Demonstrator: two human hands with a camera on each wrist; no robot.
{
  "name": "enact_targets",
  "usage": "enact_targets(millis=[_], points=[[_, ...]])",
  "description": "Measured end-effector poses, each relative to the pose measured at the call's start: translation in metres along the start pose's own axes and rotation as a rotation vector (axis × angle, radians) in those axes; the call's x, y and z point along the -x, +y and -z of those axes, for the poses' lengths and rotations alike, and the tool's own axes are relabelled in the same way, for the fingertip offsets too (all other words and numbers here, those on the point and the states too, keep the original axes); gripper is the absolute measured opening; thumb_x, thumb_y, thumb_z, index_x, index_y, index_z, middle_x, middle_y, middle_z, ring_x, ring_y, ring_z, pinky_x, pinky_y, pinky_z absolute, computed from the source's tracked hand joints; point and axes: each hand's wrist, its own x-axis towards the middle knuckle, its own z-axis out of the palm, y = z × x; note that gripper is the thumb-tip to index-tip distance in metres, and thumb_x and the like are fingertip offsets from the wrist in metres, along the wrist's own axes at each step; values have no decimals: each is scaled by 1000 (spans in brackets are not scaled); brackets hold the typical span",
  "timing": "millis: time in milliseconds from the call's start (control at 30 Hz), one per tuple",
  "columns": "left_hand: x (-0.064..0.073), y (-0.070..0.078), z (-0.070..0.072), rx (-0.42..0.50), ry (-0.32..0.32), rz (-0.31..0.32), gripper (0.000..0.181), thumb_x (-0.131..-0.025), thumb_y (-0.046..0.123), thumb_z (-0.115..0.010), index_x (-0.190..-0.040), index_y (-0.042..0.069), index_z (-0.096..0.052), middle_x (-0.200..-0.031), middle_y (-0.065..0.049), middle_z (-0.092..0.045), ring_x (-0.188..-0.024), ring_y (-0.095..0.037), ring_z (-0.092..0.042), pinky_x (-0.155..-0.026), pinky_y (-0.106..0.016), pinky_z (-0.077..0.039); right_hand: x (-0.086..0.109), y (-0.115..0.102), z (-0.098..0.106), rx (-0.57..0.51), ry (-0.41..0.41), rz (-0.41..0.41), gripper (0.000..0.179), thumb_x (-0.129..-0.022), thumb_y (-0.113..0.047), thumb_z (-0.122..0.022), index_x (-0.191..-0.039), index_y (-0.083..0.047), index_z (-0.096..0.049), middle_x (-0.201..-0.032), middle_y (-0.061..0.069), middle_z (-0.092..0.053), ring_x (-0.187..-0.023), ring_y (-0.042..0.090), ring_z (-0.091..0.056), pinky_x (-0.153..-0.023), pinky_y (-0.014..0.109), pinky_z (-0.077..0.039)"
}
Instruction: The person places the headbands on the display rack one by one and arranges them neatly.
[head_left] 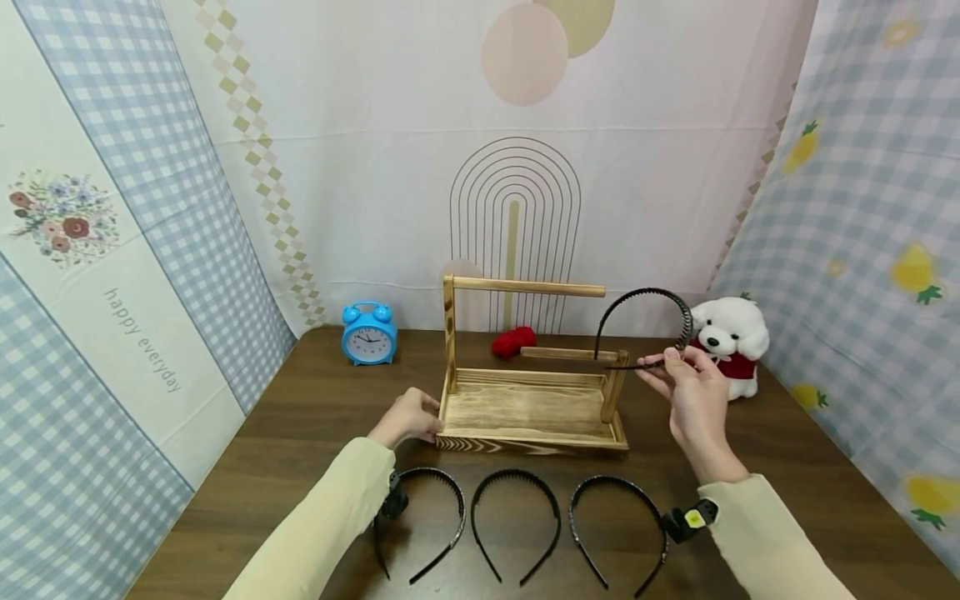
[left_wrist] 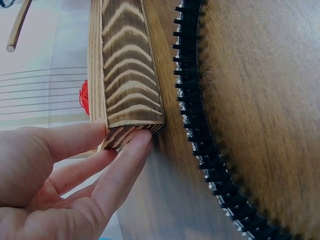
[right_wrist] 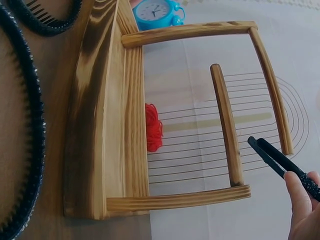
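Observation:
A wooden stand has a shallow tray base and two horizontal bars, a tall one fixed at the left post and a lower one at the right post. My left hand grips the tray's left end; the left wrist view shows its fingers at the striped corner. My right hand pinches a black toothed headband, holding it up beside the lower bar. In the right wrist view that headband has its tips pointing toward the bars, apart from them.
Three more headbands lie in a row on the brown table in front of the stand. Behind are a blue alarm clock at the left, red yarn and a white plush dog at the right. Printed cloths hang around.

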Motion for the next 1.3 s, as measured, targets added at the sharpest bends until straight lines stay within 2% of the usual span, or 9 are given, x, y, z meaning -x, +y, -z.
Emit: enact_targets(millis=[233,567,800,1300], points=[[-1,0,-1,4,-5,-3,41,-84,-9,-67,-124,-15,-57,-94,-24,-68,-64,-21,-69,-65,-35,-63,-5,5,-8,5,13,0,19,-94,-12,-62,-88,1,-49,-78,11,-66,-77,21,-71,-78,35,-61],[0,-1,-2,-5,2,-3,42,-83,-10,-68,-123,-15,-57,-101,-27,-66,-64,-21,-69,-65,-34,-63,-9,15,-19,-18,35,-13,15,-95,-9,-60,-88,1,-52,-73,10,-70,-73,20,-71,-73,32,-63],[-1,0,-1,-10,7,-7,42,-83,-9,-68,-123,-15,-57,-100,-28,-66,-65,-20,-69,-65,-34,-63,-10,18,-27,43,11,3,18,-96,-12,-59,-88,0,-49,-75,8,-69,-76,19,-70,-74,31,-63],[-1,0,-2,-13,6,-10,41,-83,-9,-68,-123,-15,-58,-100,-27,-66,-67,-22,-69,-66,-35,-63,-13,22,-41,106,-6,2,10,-98,-8,-55,-91,-2,-55,-76,6,-71,-77,18,-70,-75,29,-62]])
